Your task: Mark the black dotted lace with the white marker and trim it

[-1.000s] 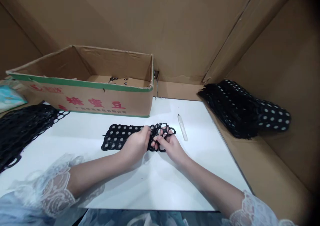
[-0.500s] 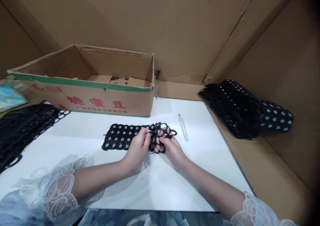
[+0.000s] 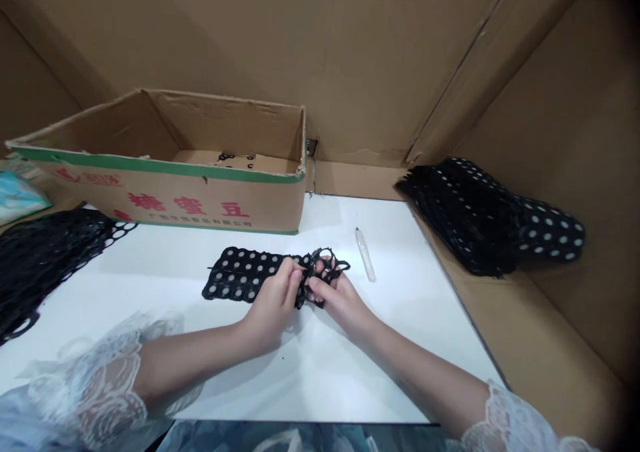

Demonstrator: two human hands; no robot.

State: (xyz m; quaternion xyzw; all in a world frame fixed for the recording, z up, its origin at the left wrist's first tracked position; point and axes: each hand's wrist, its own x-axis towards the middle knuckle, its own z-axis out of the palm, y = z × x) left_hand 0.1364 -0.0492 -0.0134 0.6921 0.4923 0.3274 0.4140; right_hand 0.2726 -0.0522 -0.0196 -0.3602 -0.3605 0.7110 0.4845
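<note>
A black strip of fabric with rows of pale round dots (image 3: 240,275) lies on the white tabletop, its left part flat and its right end bunched up. My left hand (image 3: 278,295) is closed on the strip near that bunched end, thumb and forefinger pinched together. Close beside it, my right hand (image 3: 343,299) grips the gathered end, its thumb pressed over the black material. Loose black loops (image 3: 333,262) stick out above the right hand's fingers. What lies between the fingertips is partly hidden.
An open cardboard box (image 3: 200,199) holding small black scraps stands at the back left. Black netted material (image 3: 45,259) is heaped at the left. A whitish pen-like tool (image 3: 365,255) lies right of my hands. Dotted black strips (image 3: 480,219) are piled at the right.
My right thumb has shifted left toward my left hand, pressing over the bunched end. The loops have turned and drawn in slightly. Both hands keep hold of the strip.
</note>
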